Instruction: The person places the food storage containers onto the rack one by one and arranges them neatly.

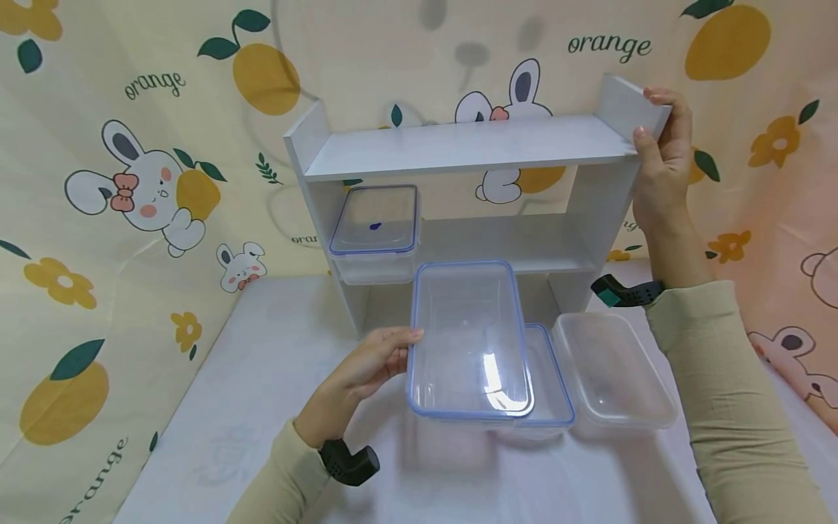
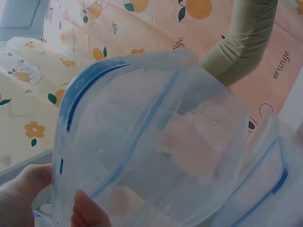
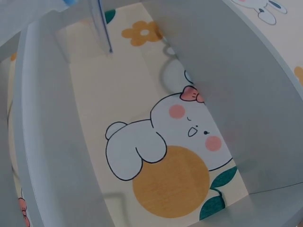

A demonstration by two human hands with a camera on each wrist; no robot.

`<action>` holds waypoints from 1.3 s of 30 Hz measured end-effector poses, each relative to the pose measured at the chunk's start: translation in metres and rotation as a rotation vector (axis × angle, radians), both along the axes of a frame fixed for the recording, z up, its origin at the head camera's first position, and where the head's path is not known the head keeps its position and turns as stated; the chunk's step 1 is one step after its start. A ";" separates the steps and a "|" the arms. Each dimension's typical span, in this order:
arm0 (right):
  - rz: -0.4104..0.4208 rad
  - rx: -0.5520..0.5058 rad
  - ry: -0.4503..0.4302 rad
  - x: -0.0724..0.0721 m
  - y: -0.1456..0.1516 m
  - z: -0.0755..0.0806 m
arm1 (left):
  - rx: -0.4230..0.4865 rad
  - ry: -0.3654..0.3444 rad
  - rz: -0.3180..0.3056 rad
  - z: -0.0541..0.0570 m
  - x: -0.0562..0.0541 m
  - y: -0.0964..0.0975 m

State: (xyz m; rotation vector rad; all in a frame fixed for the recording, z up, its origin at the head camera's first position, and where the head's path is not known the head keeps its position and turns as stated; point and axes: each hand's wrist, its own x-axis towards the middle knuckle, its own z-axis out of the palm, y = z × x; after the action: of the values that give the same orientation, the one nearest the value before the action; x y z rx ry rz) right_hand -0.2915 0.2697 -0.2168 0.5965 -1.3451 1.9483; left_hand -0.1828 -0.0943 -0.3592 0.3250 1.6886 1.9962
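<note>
My left hand pinches the left edge of a clear plastic food container with a blue-rimmed lid, in front of the shelf. The left wrist view shows the thumb and a finger at the edge of this container. At upper right, my right hand grips the raised right side panel of a white shelf unit. The right wrist view looks through the shelf unit; the hand itself is out of that view.
Another blue-rimmed container stands at the left of the middle shelf. A similar lidded container sits partly hidden behind the held one. To its right is a clear tub without a blue rim, on the white table. A patterned cloth hangs behind.
</note>
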 end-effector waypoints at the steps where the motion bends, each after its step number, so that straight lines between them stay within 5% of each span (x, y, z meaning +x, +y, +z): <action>1: 0.003 -0.005 0.001 0.000 0.000 0.000 | 0.001 0.001 -0.004 0.002 0.000 0.001; 23: 0.002 0.002 0.017 0.000 0.000 -0.001 | 0.041 0.047 0.005 0.018 -0.009 0.017; 39: 0.007 0.005 0.012 -0.001 0.001 -0.001 | 0.088 0.001 0.081 0.031 -0.013 0.032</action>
State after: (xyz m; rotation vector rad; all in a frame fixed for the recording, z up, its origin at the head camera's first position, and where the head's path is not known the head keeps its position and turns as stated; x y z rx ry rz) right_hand -0.2921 0.2703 -0.2175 0.6152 -1.3426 1.9450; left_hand -0.1958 -0.0625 -0.3280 0.2925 1.6416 2.1340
